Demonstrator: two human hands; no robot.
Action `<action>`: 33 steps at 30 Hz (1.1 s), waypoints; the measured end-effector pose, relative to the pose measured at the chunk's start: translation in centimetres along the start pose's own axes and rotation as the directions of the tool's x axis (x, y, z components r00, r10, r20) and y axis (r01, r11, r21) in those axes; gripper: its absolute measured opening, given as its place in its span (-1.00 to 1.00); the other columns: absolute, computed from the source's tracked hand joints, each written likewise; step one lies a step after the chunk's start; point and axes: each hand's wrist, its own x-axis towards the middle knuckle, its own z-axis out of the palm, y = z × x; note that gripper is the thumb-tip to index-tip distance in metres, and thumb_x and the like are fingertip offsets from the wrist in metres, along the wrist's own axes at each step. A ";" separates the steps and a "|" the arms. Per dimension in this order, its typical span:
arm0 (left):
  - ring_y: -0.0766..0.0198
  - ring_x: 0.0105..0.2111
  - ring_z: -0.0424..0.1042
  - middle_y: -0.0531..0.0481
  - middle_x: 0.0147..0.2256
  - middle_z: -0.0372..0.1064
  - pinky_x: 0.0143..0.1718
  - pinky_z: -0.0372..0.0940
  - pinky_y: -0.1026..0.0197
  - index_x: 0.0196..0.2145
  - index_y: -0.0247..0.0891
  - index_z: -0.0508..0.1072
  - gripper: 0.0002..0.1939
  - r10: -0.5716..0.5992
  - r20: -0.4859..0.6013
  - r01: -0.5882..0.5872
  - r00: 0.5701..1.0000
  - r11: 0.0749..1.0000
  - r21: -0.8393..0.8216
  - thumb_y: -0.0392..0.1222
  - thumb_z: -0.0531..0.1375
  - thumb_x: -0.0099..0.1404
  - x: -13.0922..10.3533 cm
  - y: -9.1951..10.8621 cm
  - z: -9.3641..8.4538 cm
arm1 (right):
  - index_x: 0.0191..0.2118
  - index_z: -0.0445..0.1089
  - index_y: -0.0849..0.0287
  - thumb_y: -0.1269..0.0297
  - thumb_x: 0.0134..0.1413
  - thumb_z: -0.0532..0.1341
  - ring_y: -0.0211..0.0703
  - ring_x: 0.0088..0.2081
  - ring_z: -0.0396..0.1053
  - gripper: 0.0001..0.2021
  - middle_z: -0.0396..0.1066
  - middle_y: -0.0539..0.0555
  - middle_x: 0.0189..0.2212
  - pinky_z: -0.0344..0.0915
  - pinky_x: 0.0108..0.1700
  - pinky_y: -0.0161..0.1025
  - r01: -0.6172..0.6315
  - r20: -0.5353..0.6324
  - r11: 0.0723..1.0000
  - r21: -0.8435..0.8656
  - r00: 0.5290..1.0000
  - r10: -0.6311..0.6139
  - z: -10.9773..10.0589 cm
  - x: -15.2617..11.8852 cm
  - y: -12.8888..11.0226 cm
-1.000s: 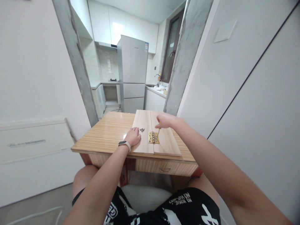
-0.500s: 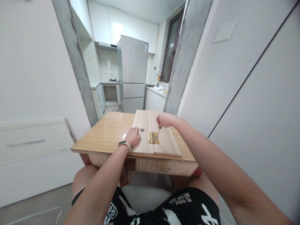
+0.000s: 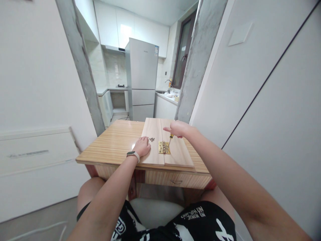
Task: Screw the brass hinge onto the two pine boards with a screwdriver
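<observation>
Two pale wooden boards (image 3: 179,155) lie side by side, with a brass hinge (image 3: 161,147) across their seam. My right hand (image 3: 178,128) is around the top of a screwdriver (image 3: 171,136) with a yellow and black handle, its index finger stretched out to the left. The screwdriver stands steeply, its tip at the right leaf of the hinge. Flat on the left board rests my left hand (image 3: 142,146), fingers stretched out and holding nothing. Several small dark screws (image 3: 151,139) lie loose just beyond its fingertips.
The boards rest on a wood-grain desk (image 3: 107,144) with a front drawer (image 3: 175,180) above my legs. Beyond the desk stand a grey fridge (image 3: 142,67) and a sink counter with a faucet (image 3: 168,85). White walls rise on both sides.
My right index finger has straightened out to the left, and more of the screwdriver handle shows. My left hand, the boards and the hinge look unmoved.
</observation>
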 end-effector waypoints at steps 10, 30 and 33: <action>-0.05 0.28 0.28 -0.29 0.29 0.33 0.34 0.09 -0.03 0.27 -0.29 0.34 -0.52 0.005 0.003 -0.005 1.000 1.000 -0.008 -0.17 0.03 0.46 0.0 -0.1 0.0 | -0.11 0.66 0.15 0.26 0.23 0.37 -0.09 -0.12 0.58 -0.83 0.68 0.13 -0.14 0.28 -0.23 -0.31 0.172 -0.026 0.977 -0.125 0.984 -0.176 -0.3 0.0 -0.2; -0.06 0.27 0.28 -0.27 0.29 0.34 0.32 0.12 -0.02 0.24 -0.27 0.35 -0.55 -0.005 0.000 0.005 1.000 1.000 -0.012 -0.16 0.03 0.46 -0.2 0.3 -0.4 | -0.08 0.65 0.18 0.27 0.27 0.32 -0.04 -0.12 0.59 -0.81 0.68 0.18 -0.16 0.32 -0.17 -0.27 0.142 0.012 0.977 -0.161 0.990 -0.142 -1.0 -0.6 -0.8; -0.06 0.27 0.28 -0.27 0.29 0.34 0.32 0.12 -0.03 0.23 -0.26 0.35 -0.56 -0.010 0.006 0.010 1.000 1.000 -0.015 -0.16 0.03 0.46 -0.2 0.3 -0.4 | -0.04 0.63 0.14 0.36 0.17 0.40 -0.06 -0.07 0.58 -0.77 0.66 0.14 -0.06 0.30 -0.21 -0.29 0.165 0.033 0.976 -0.140 0.986 -0.162 -0.9 -0.7 -0.7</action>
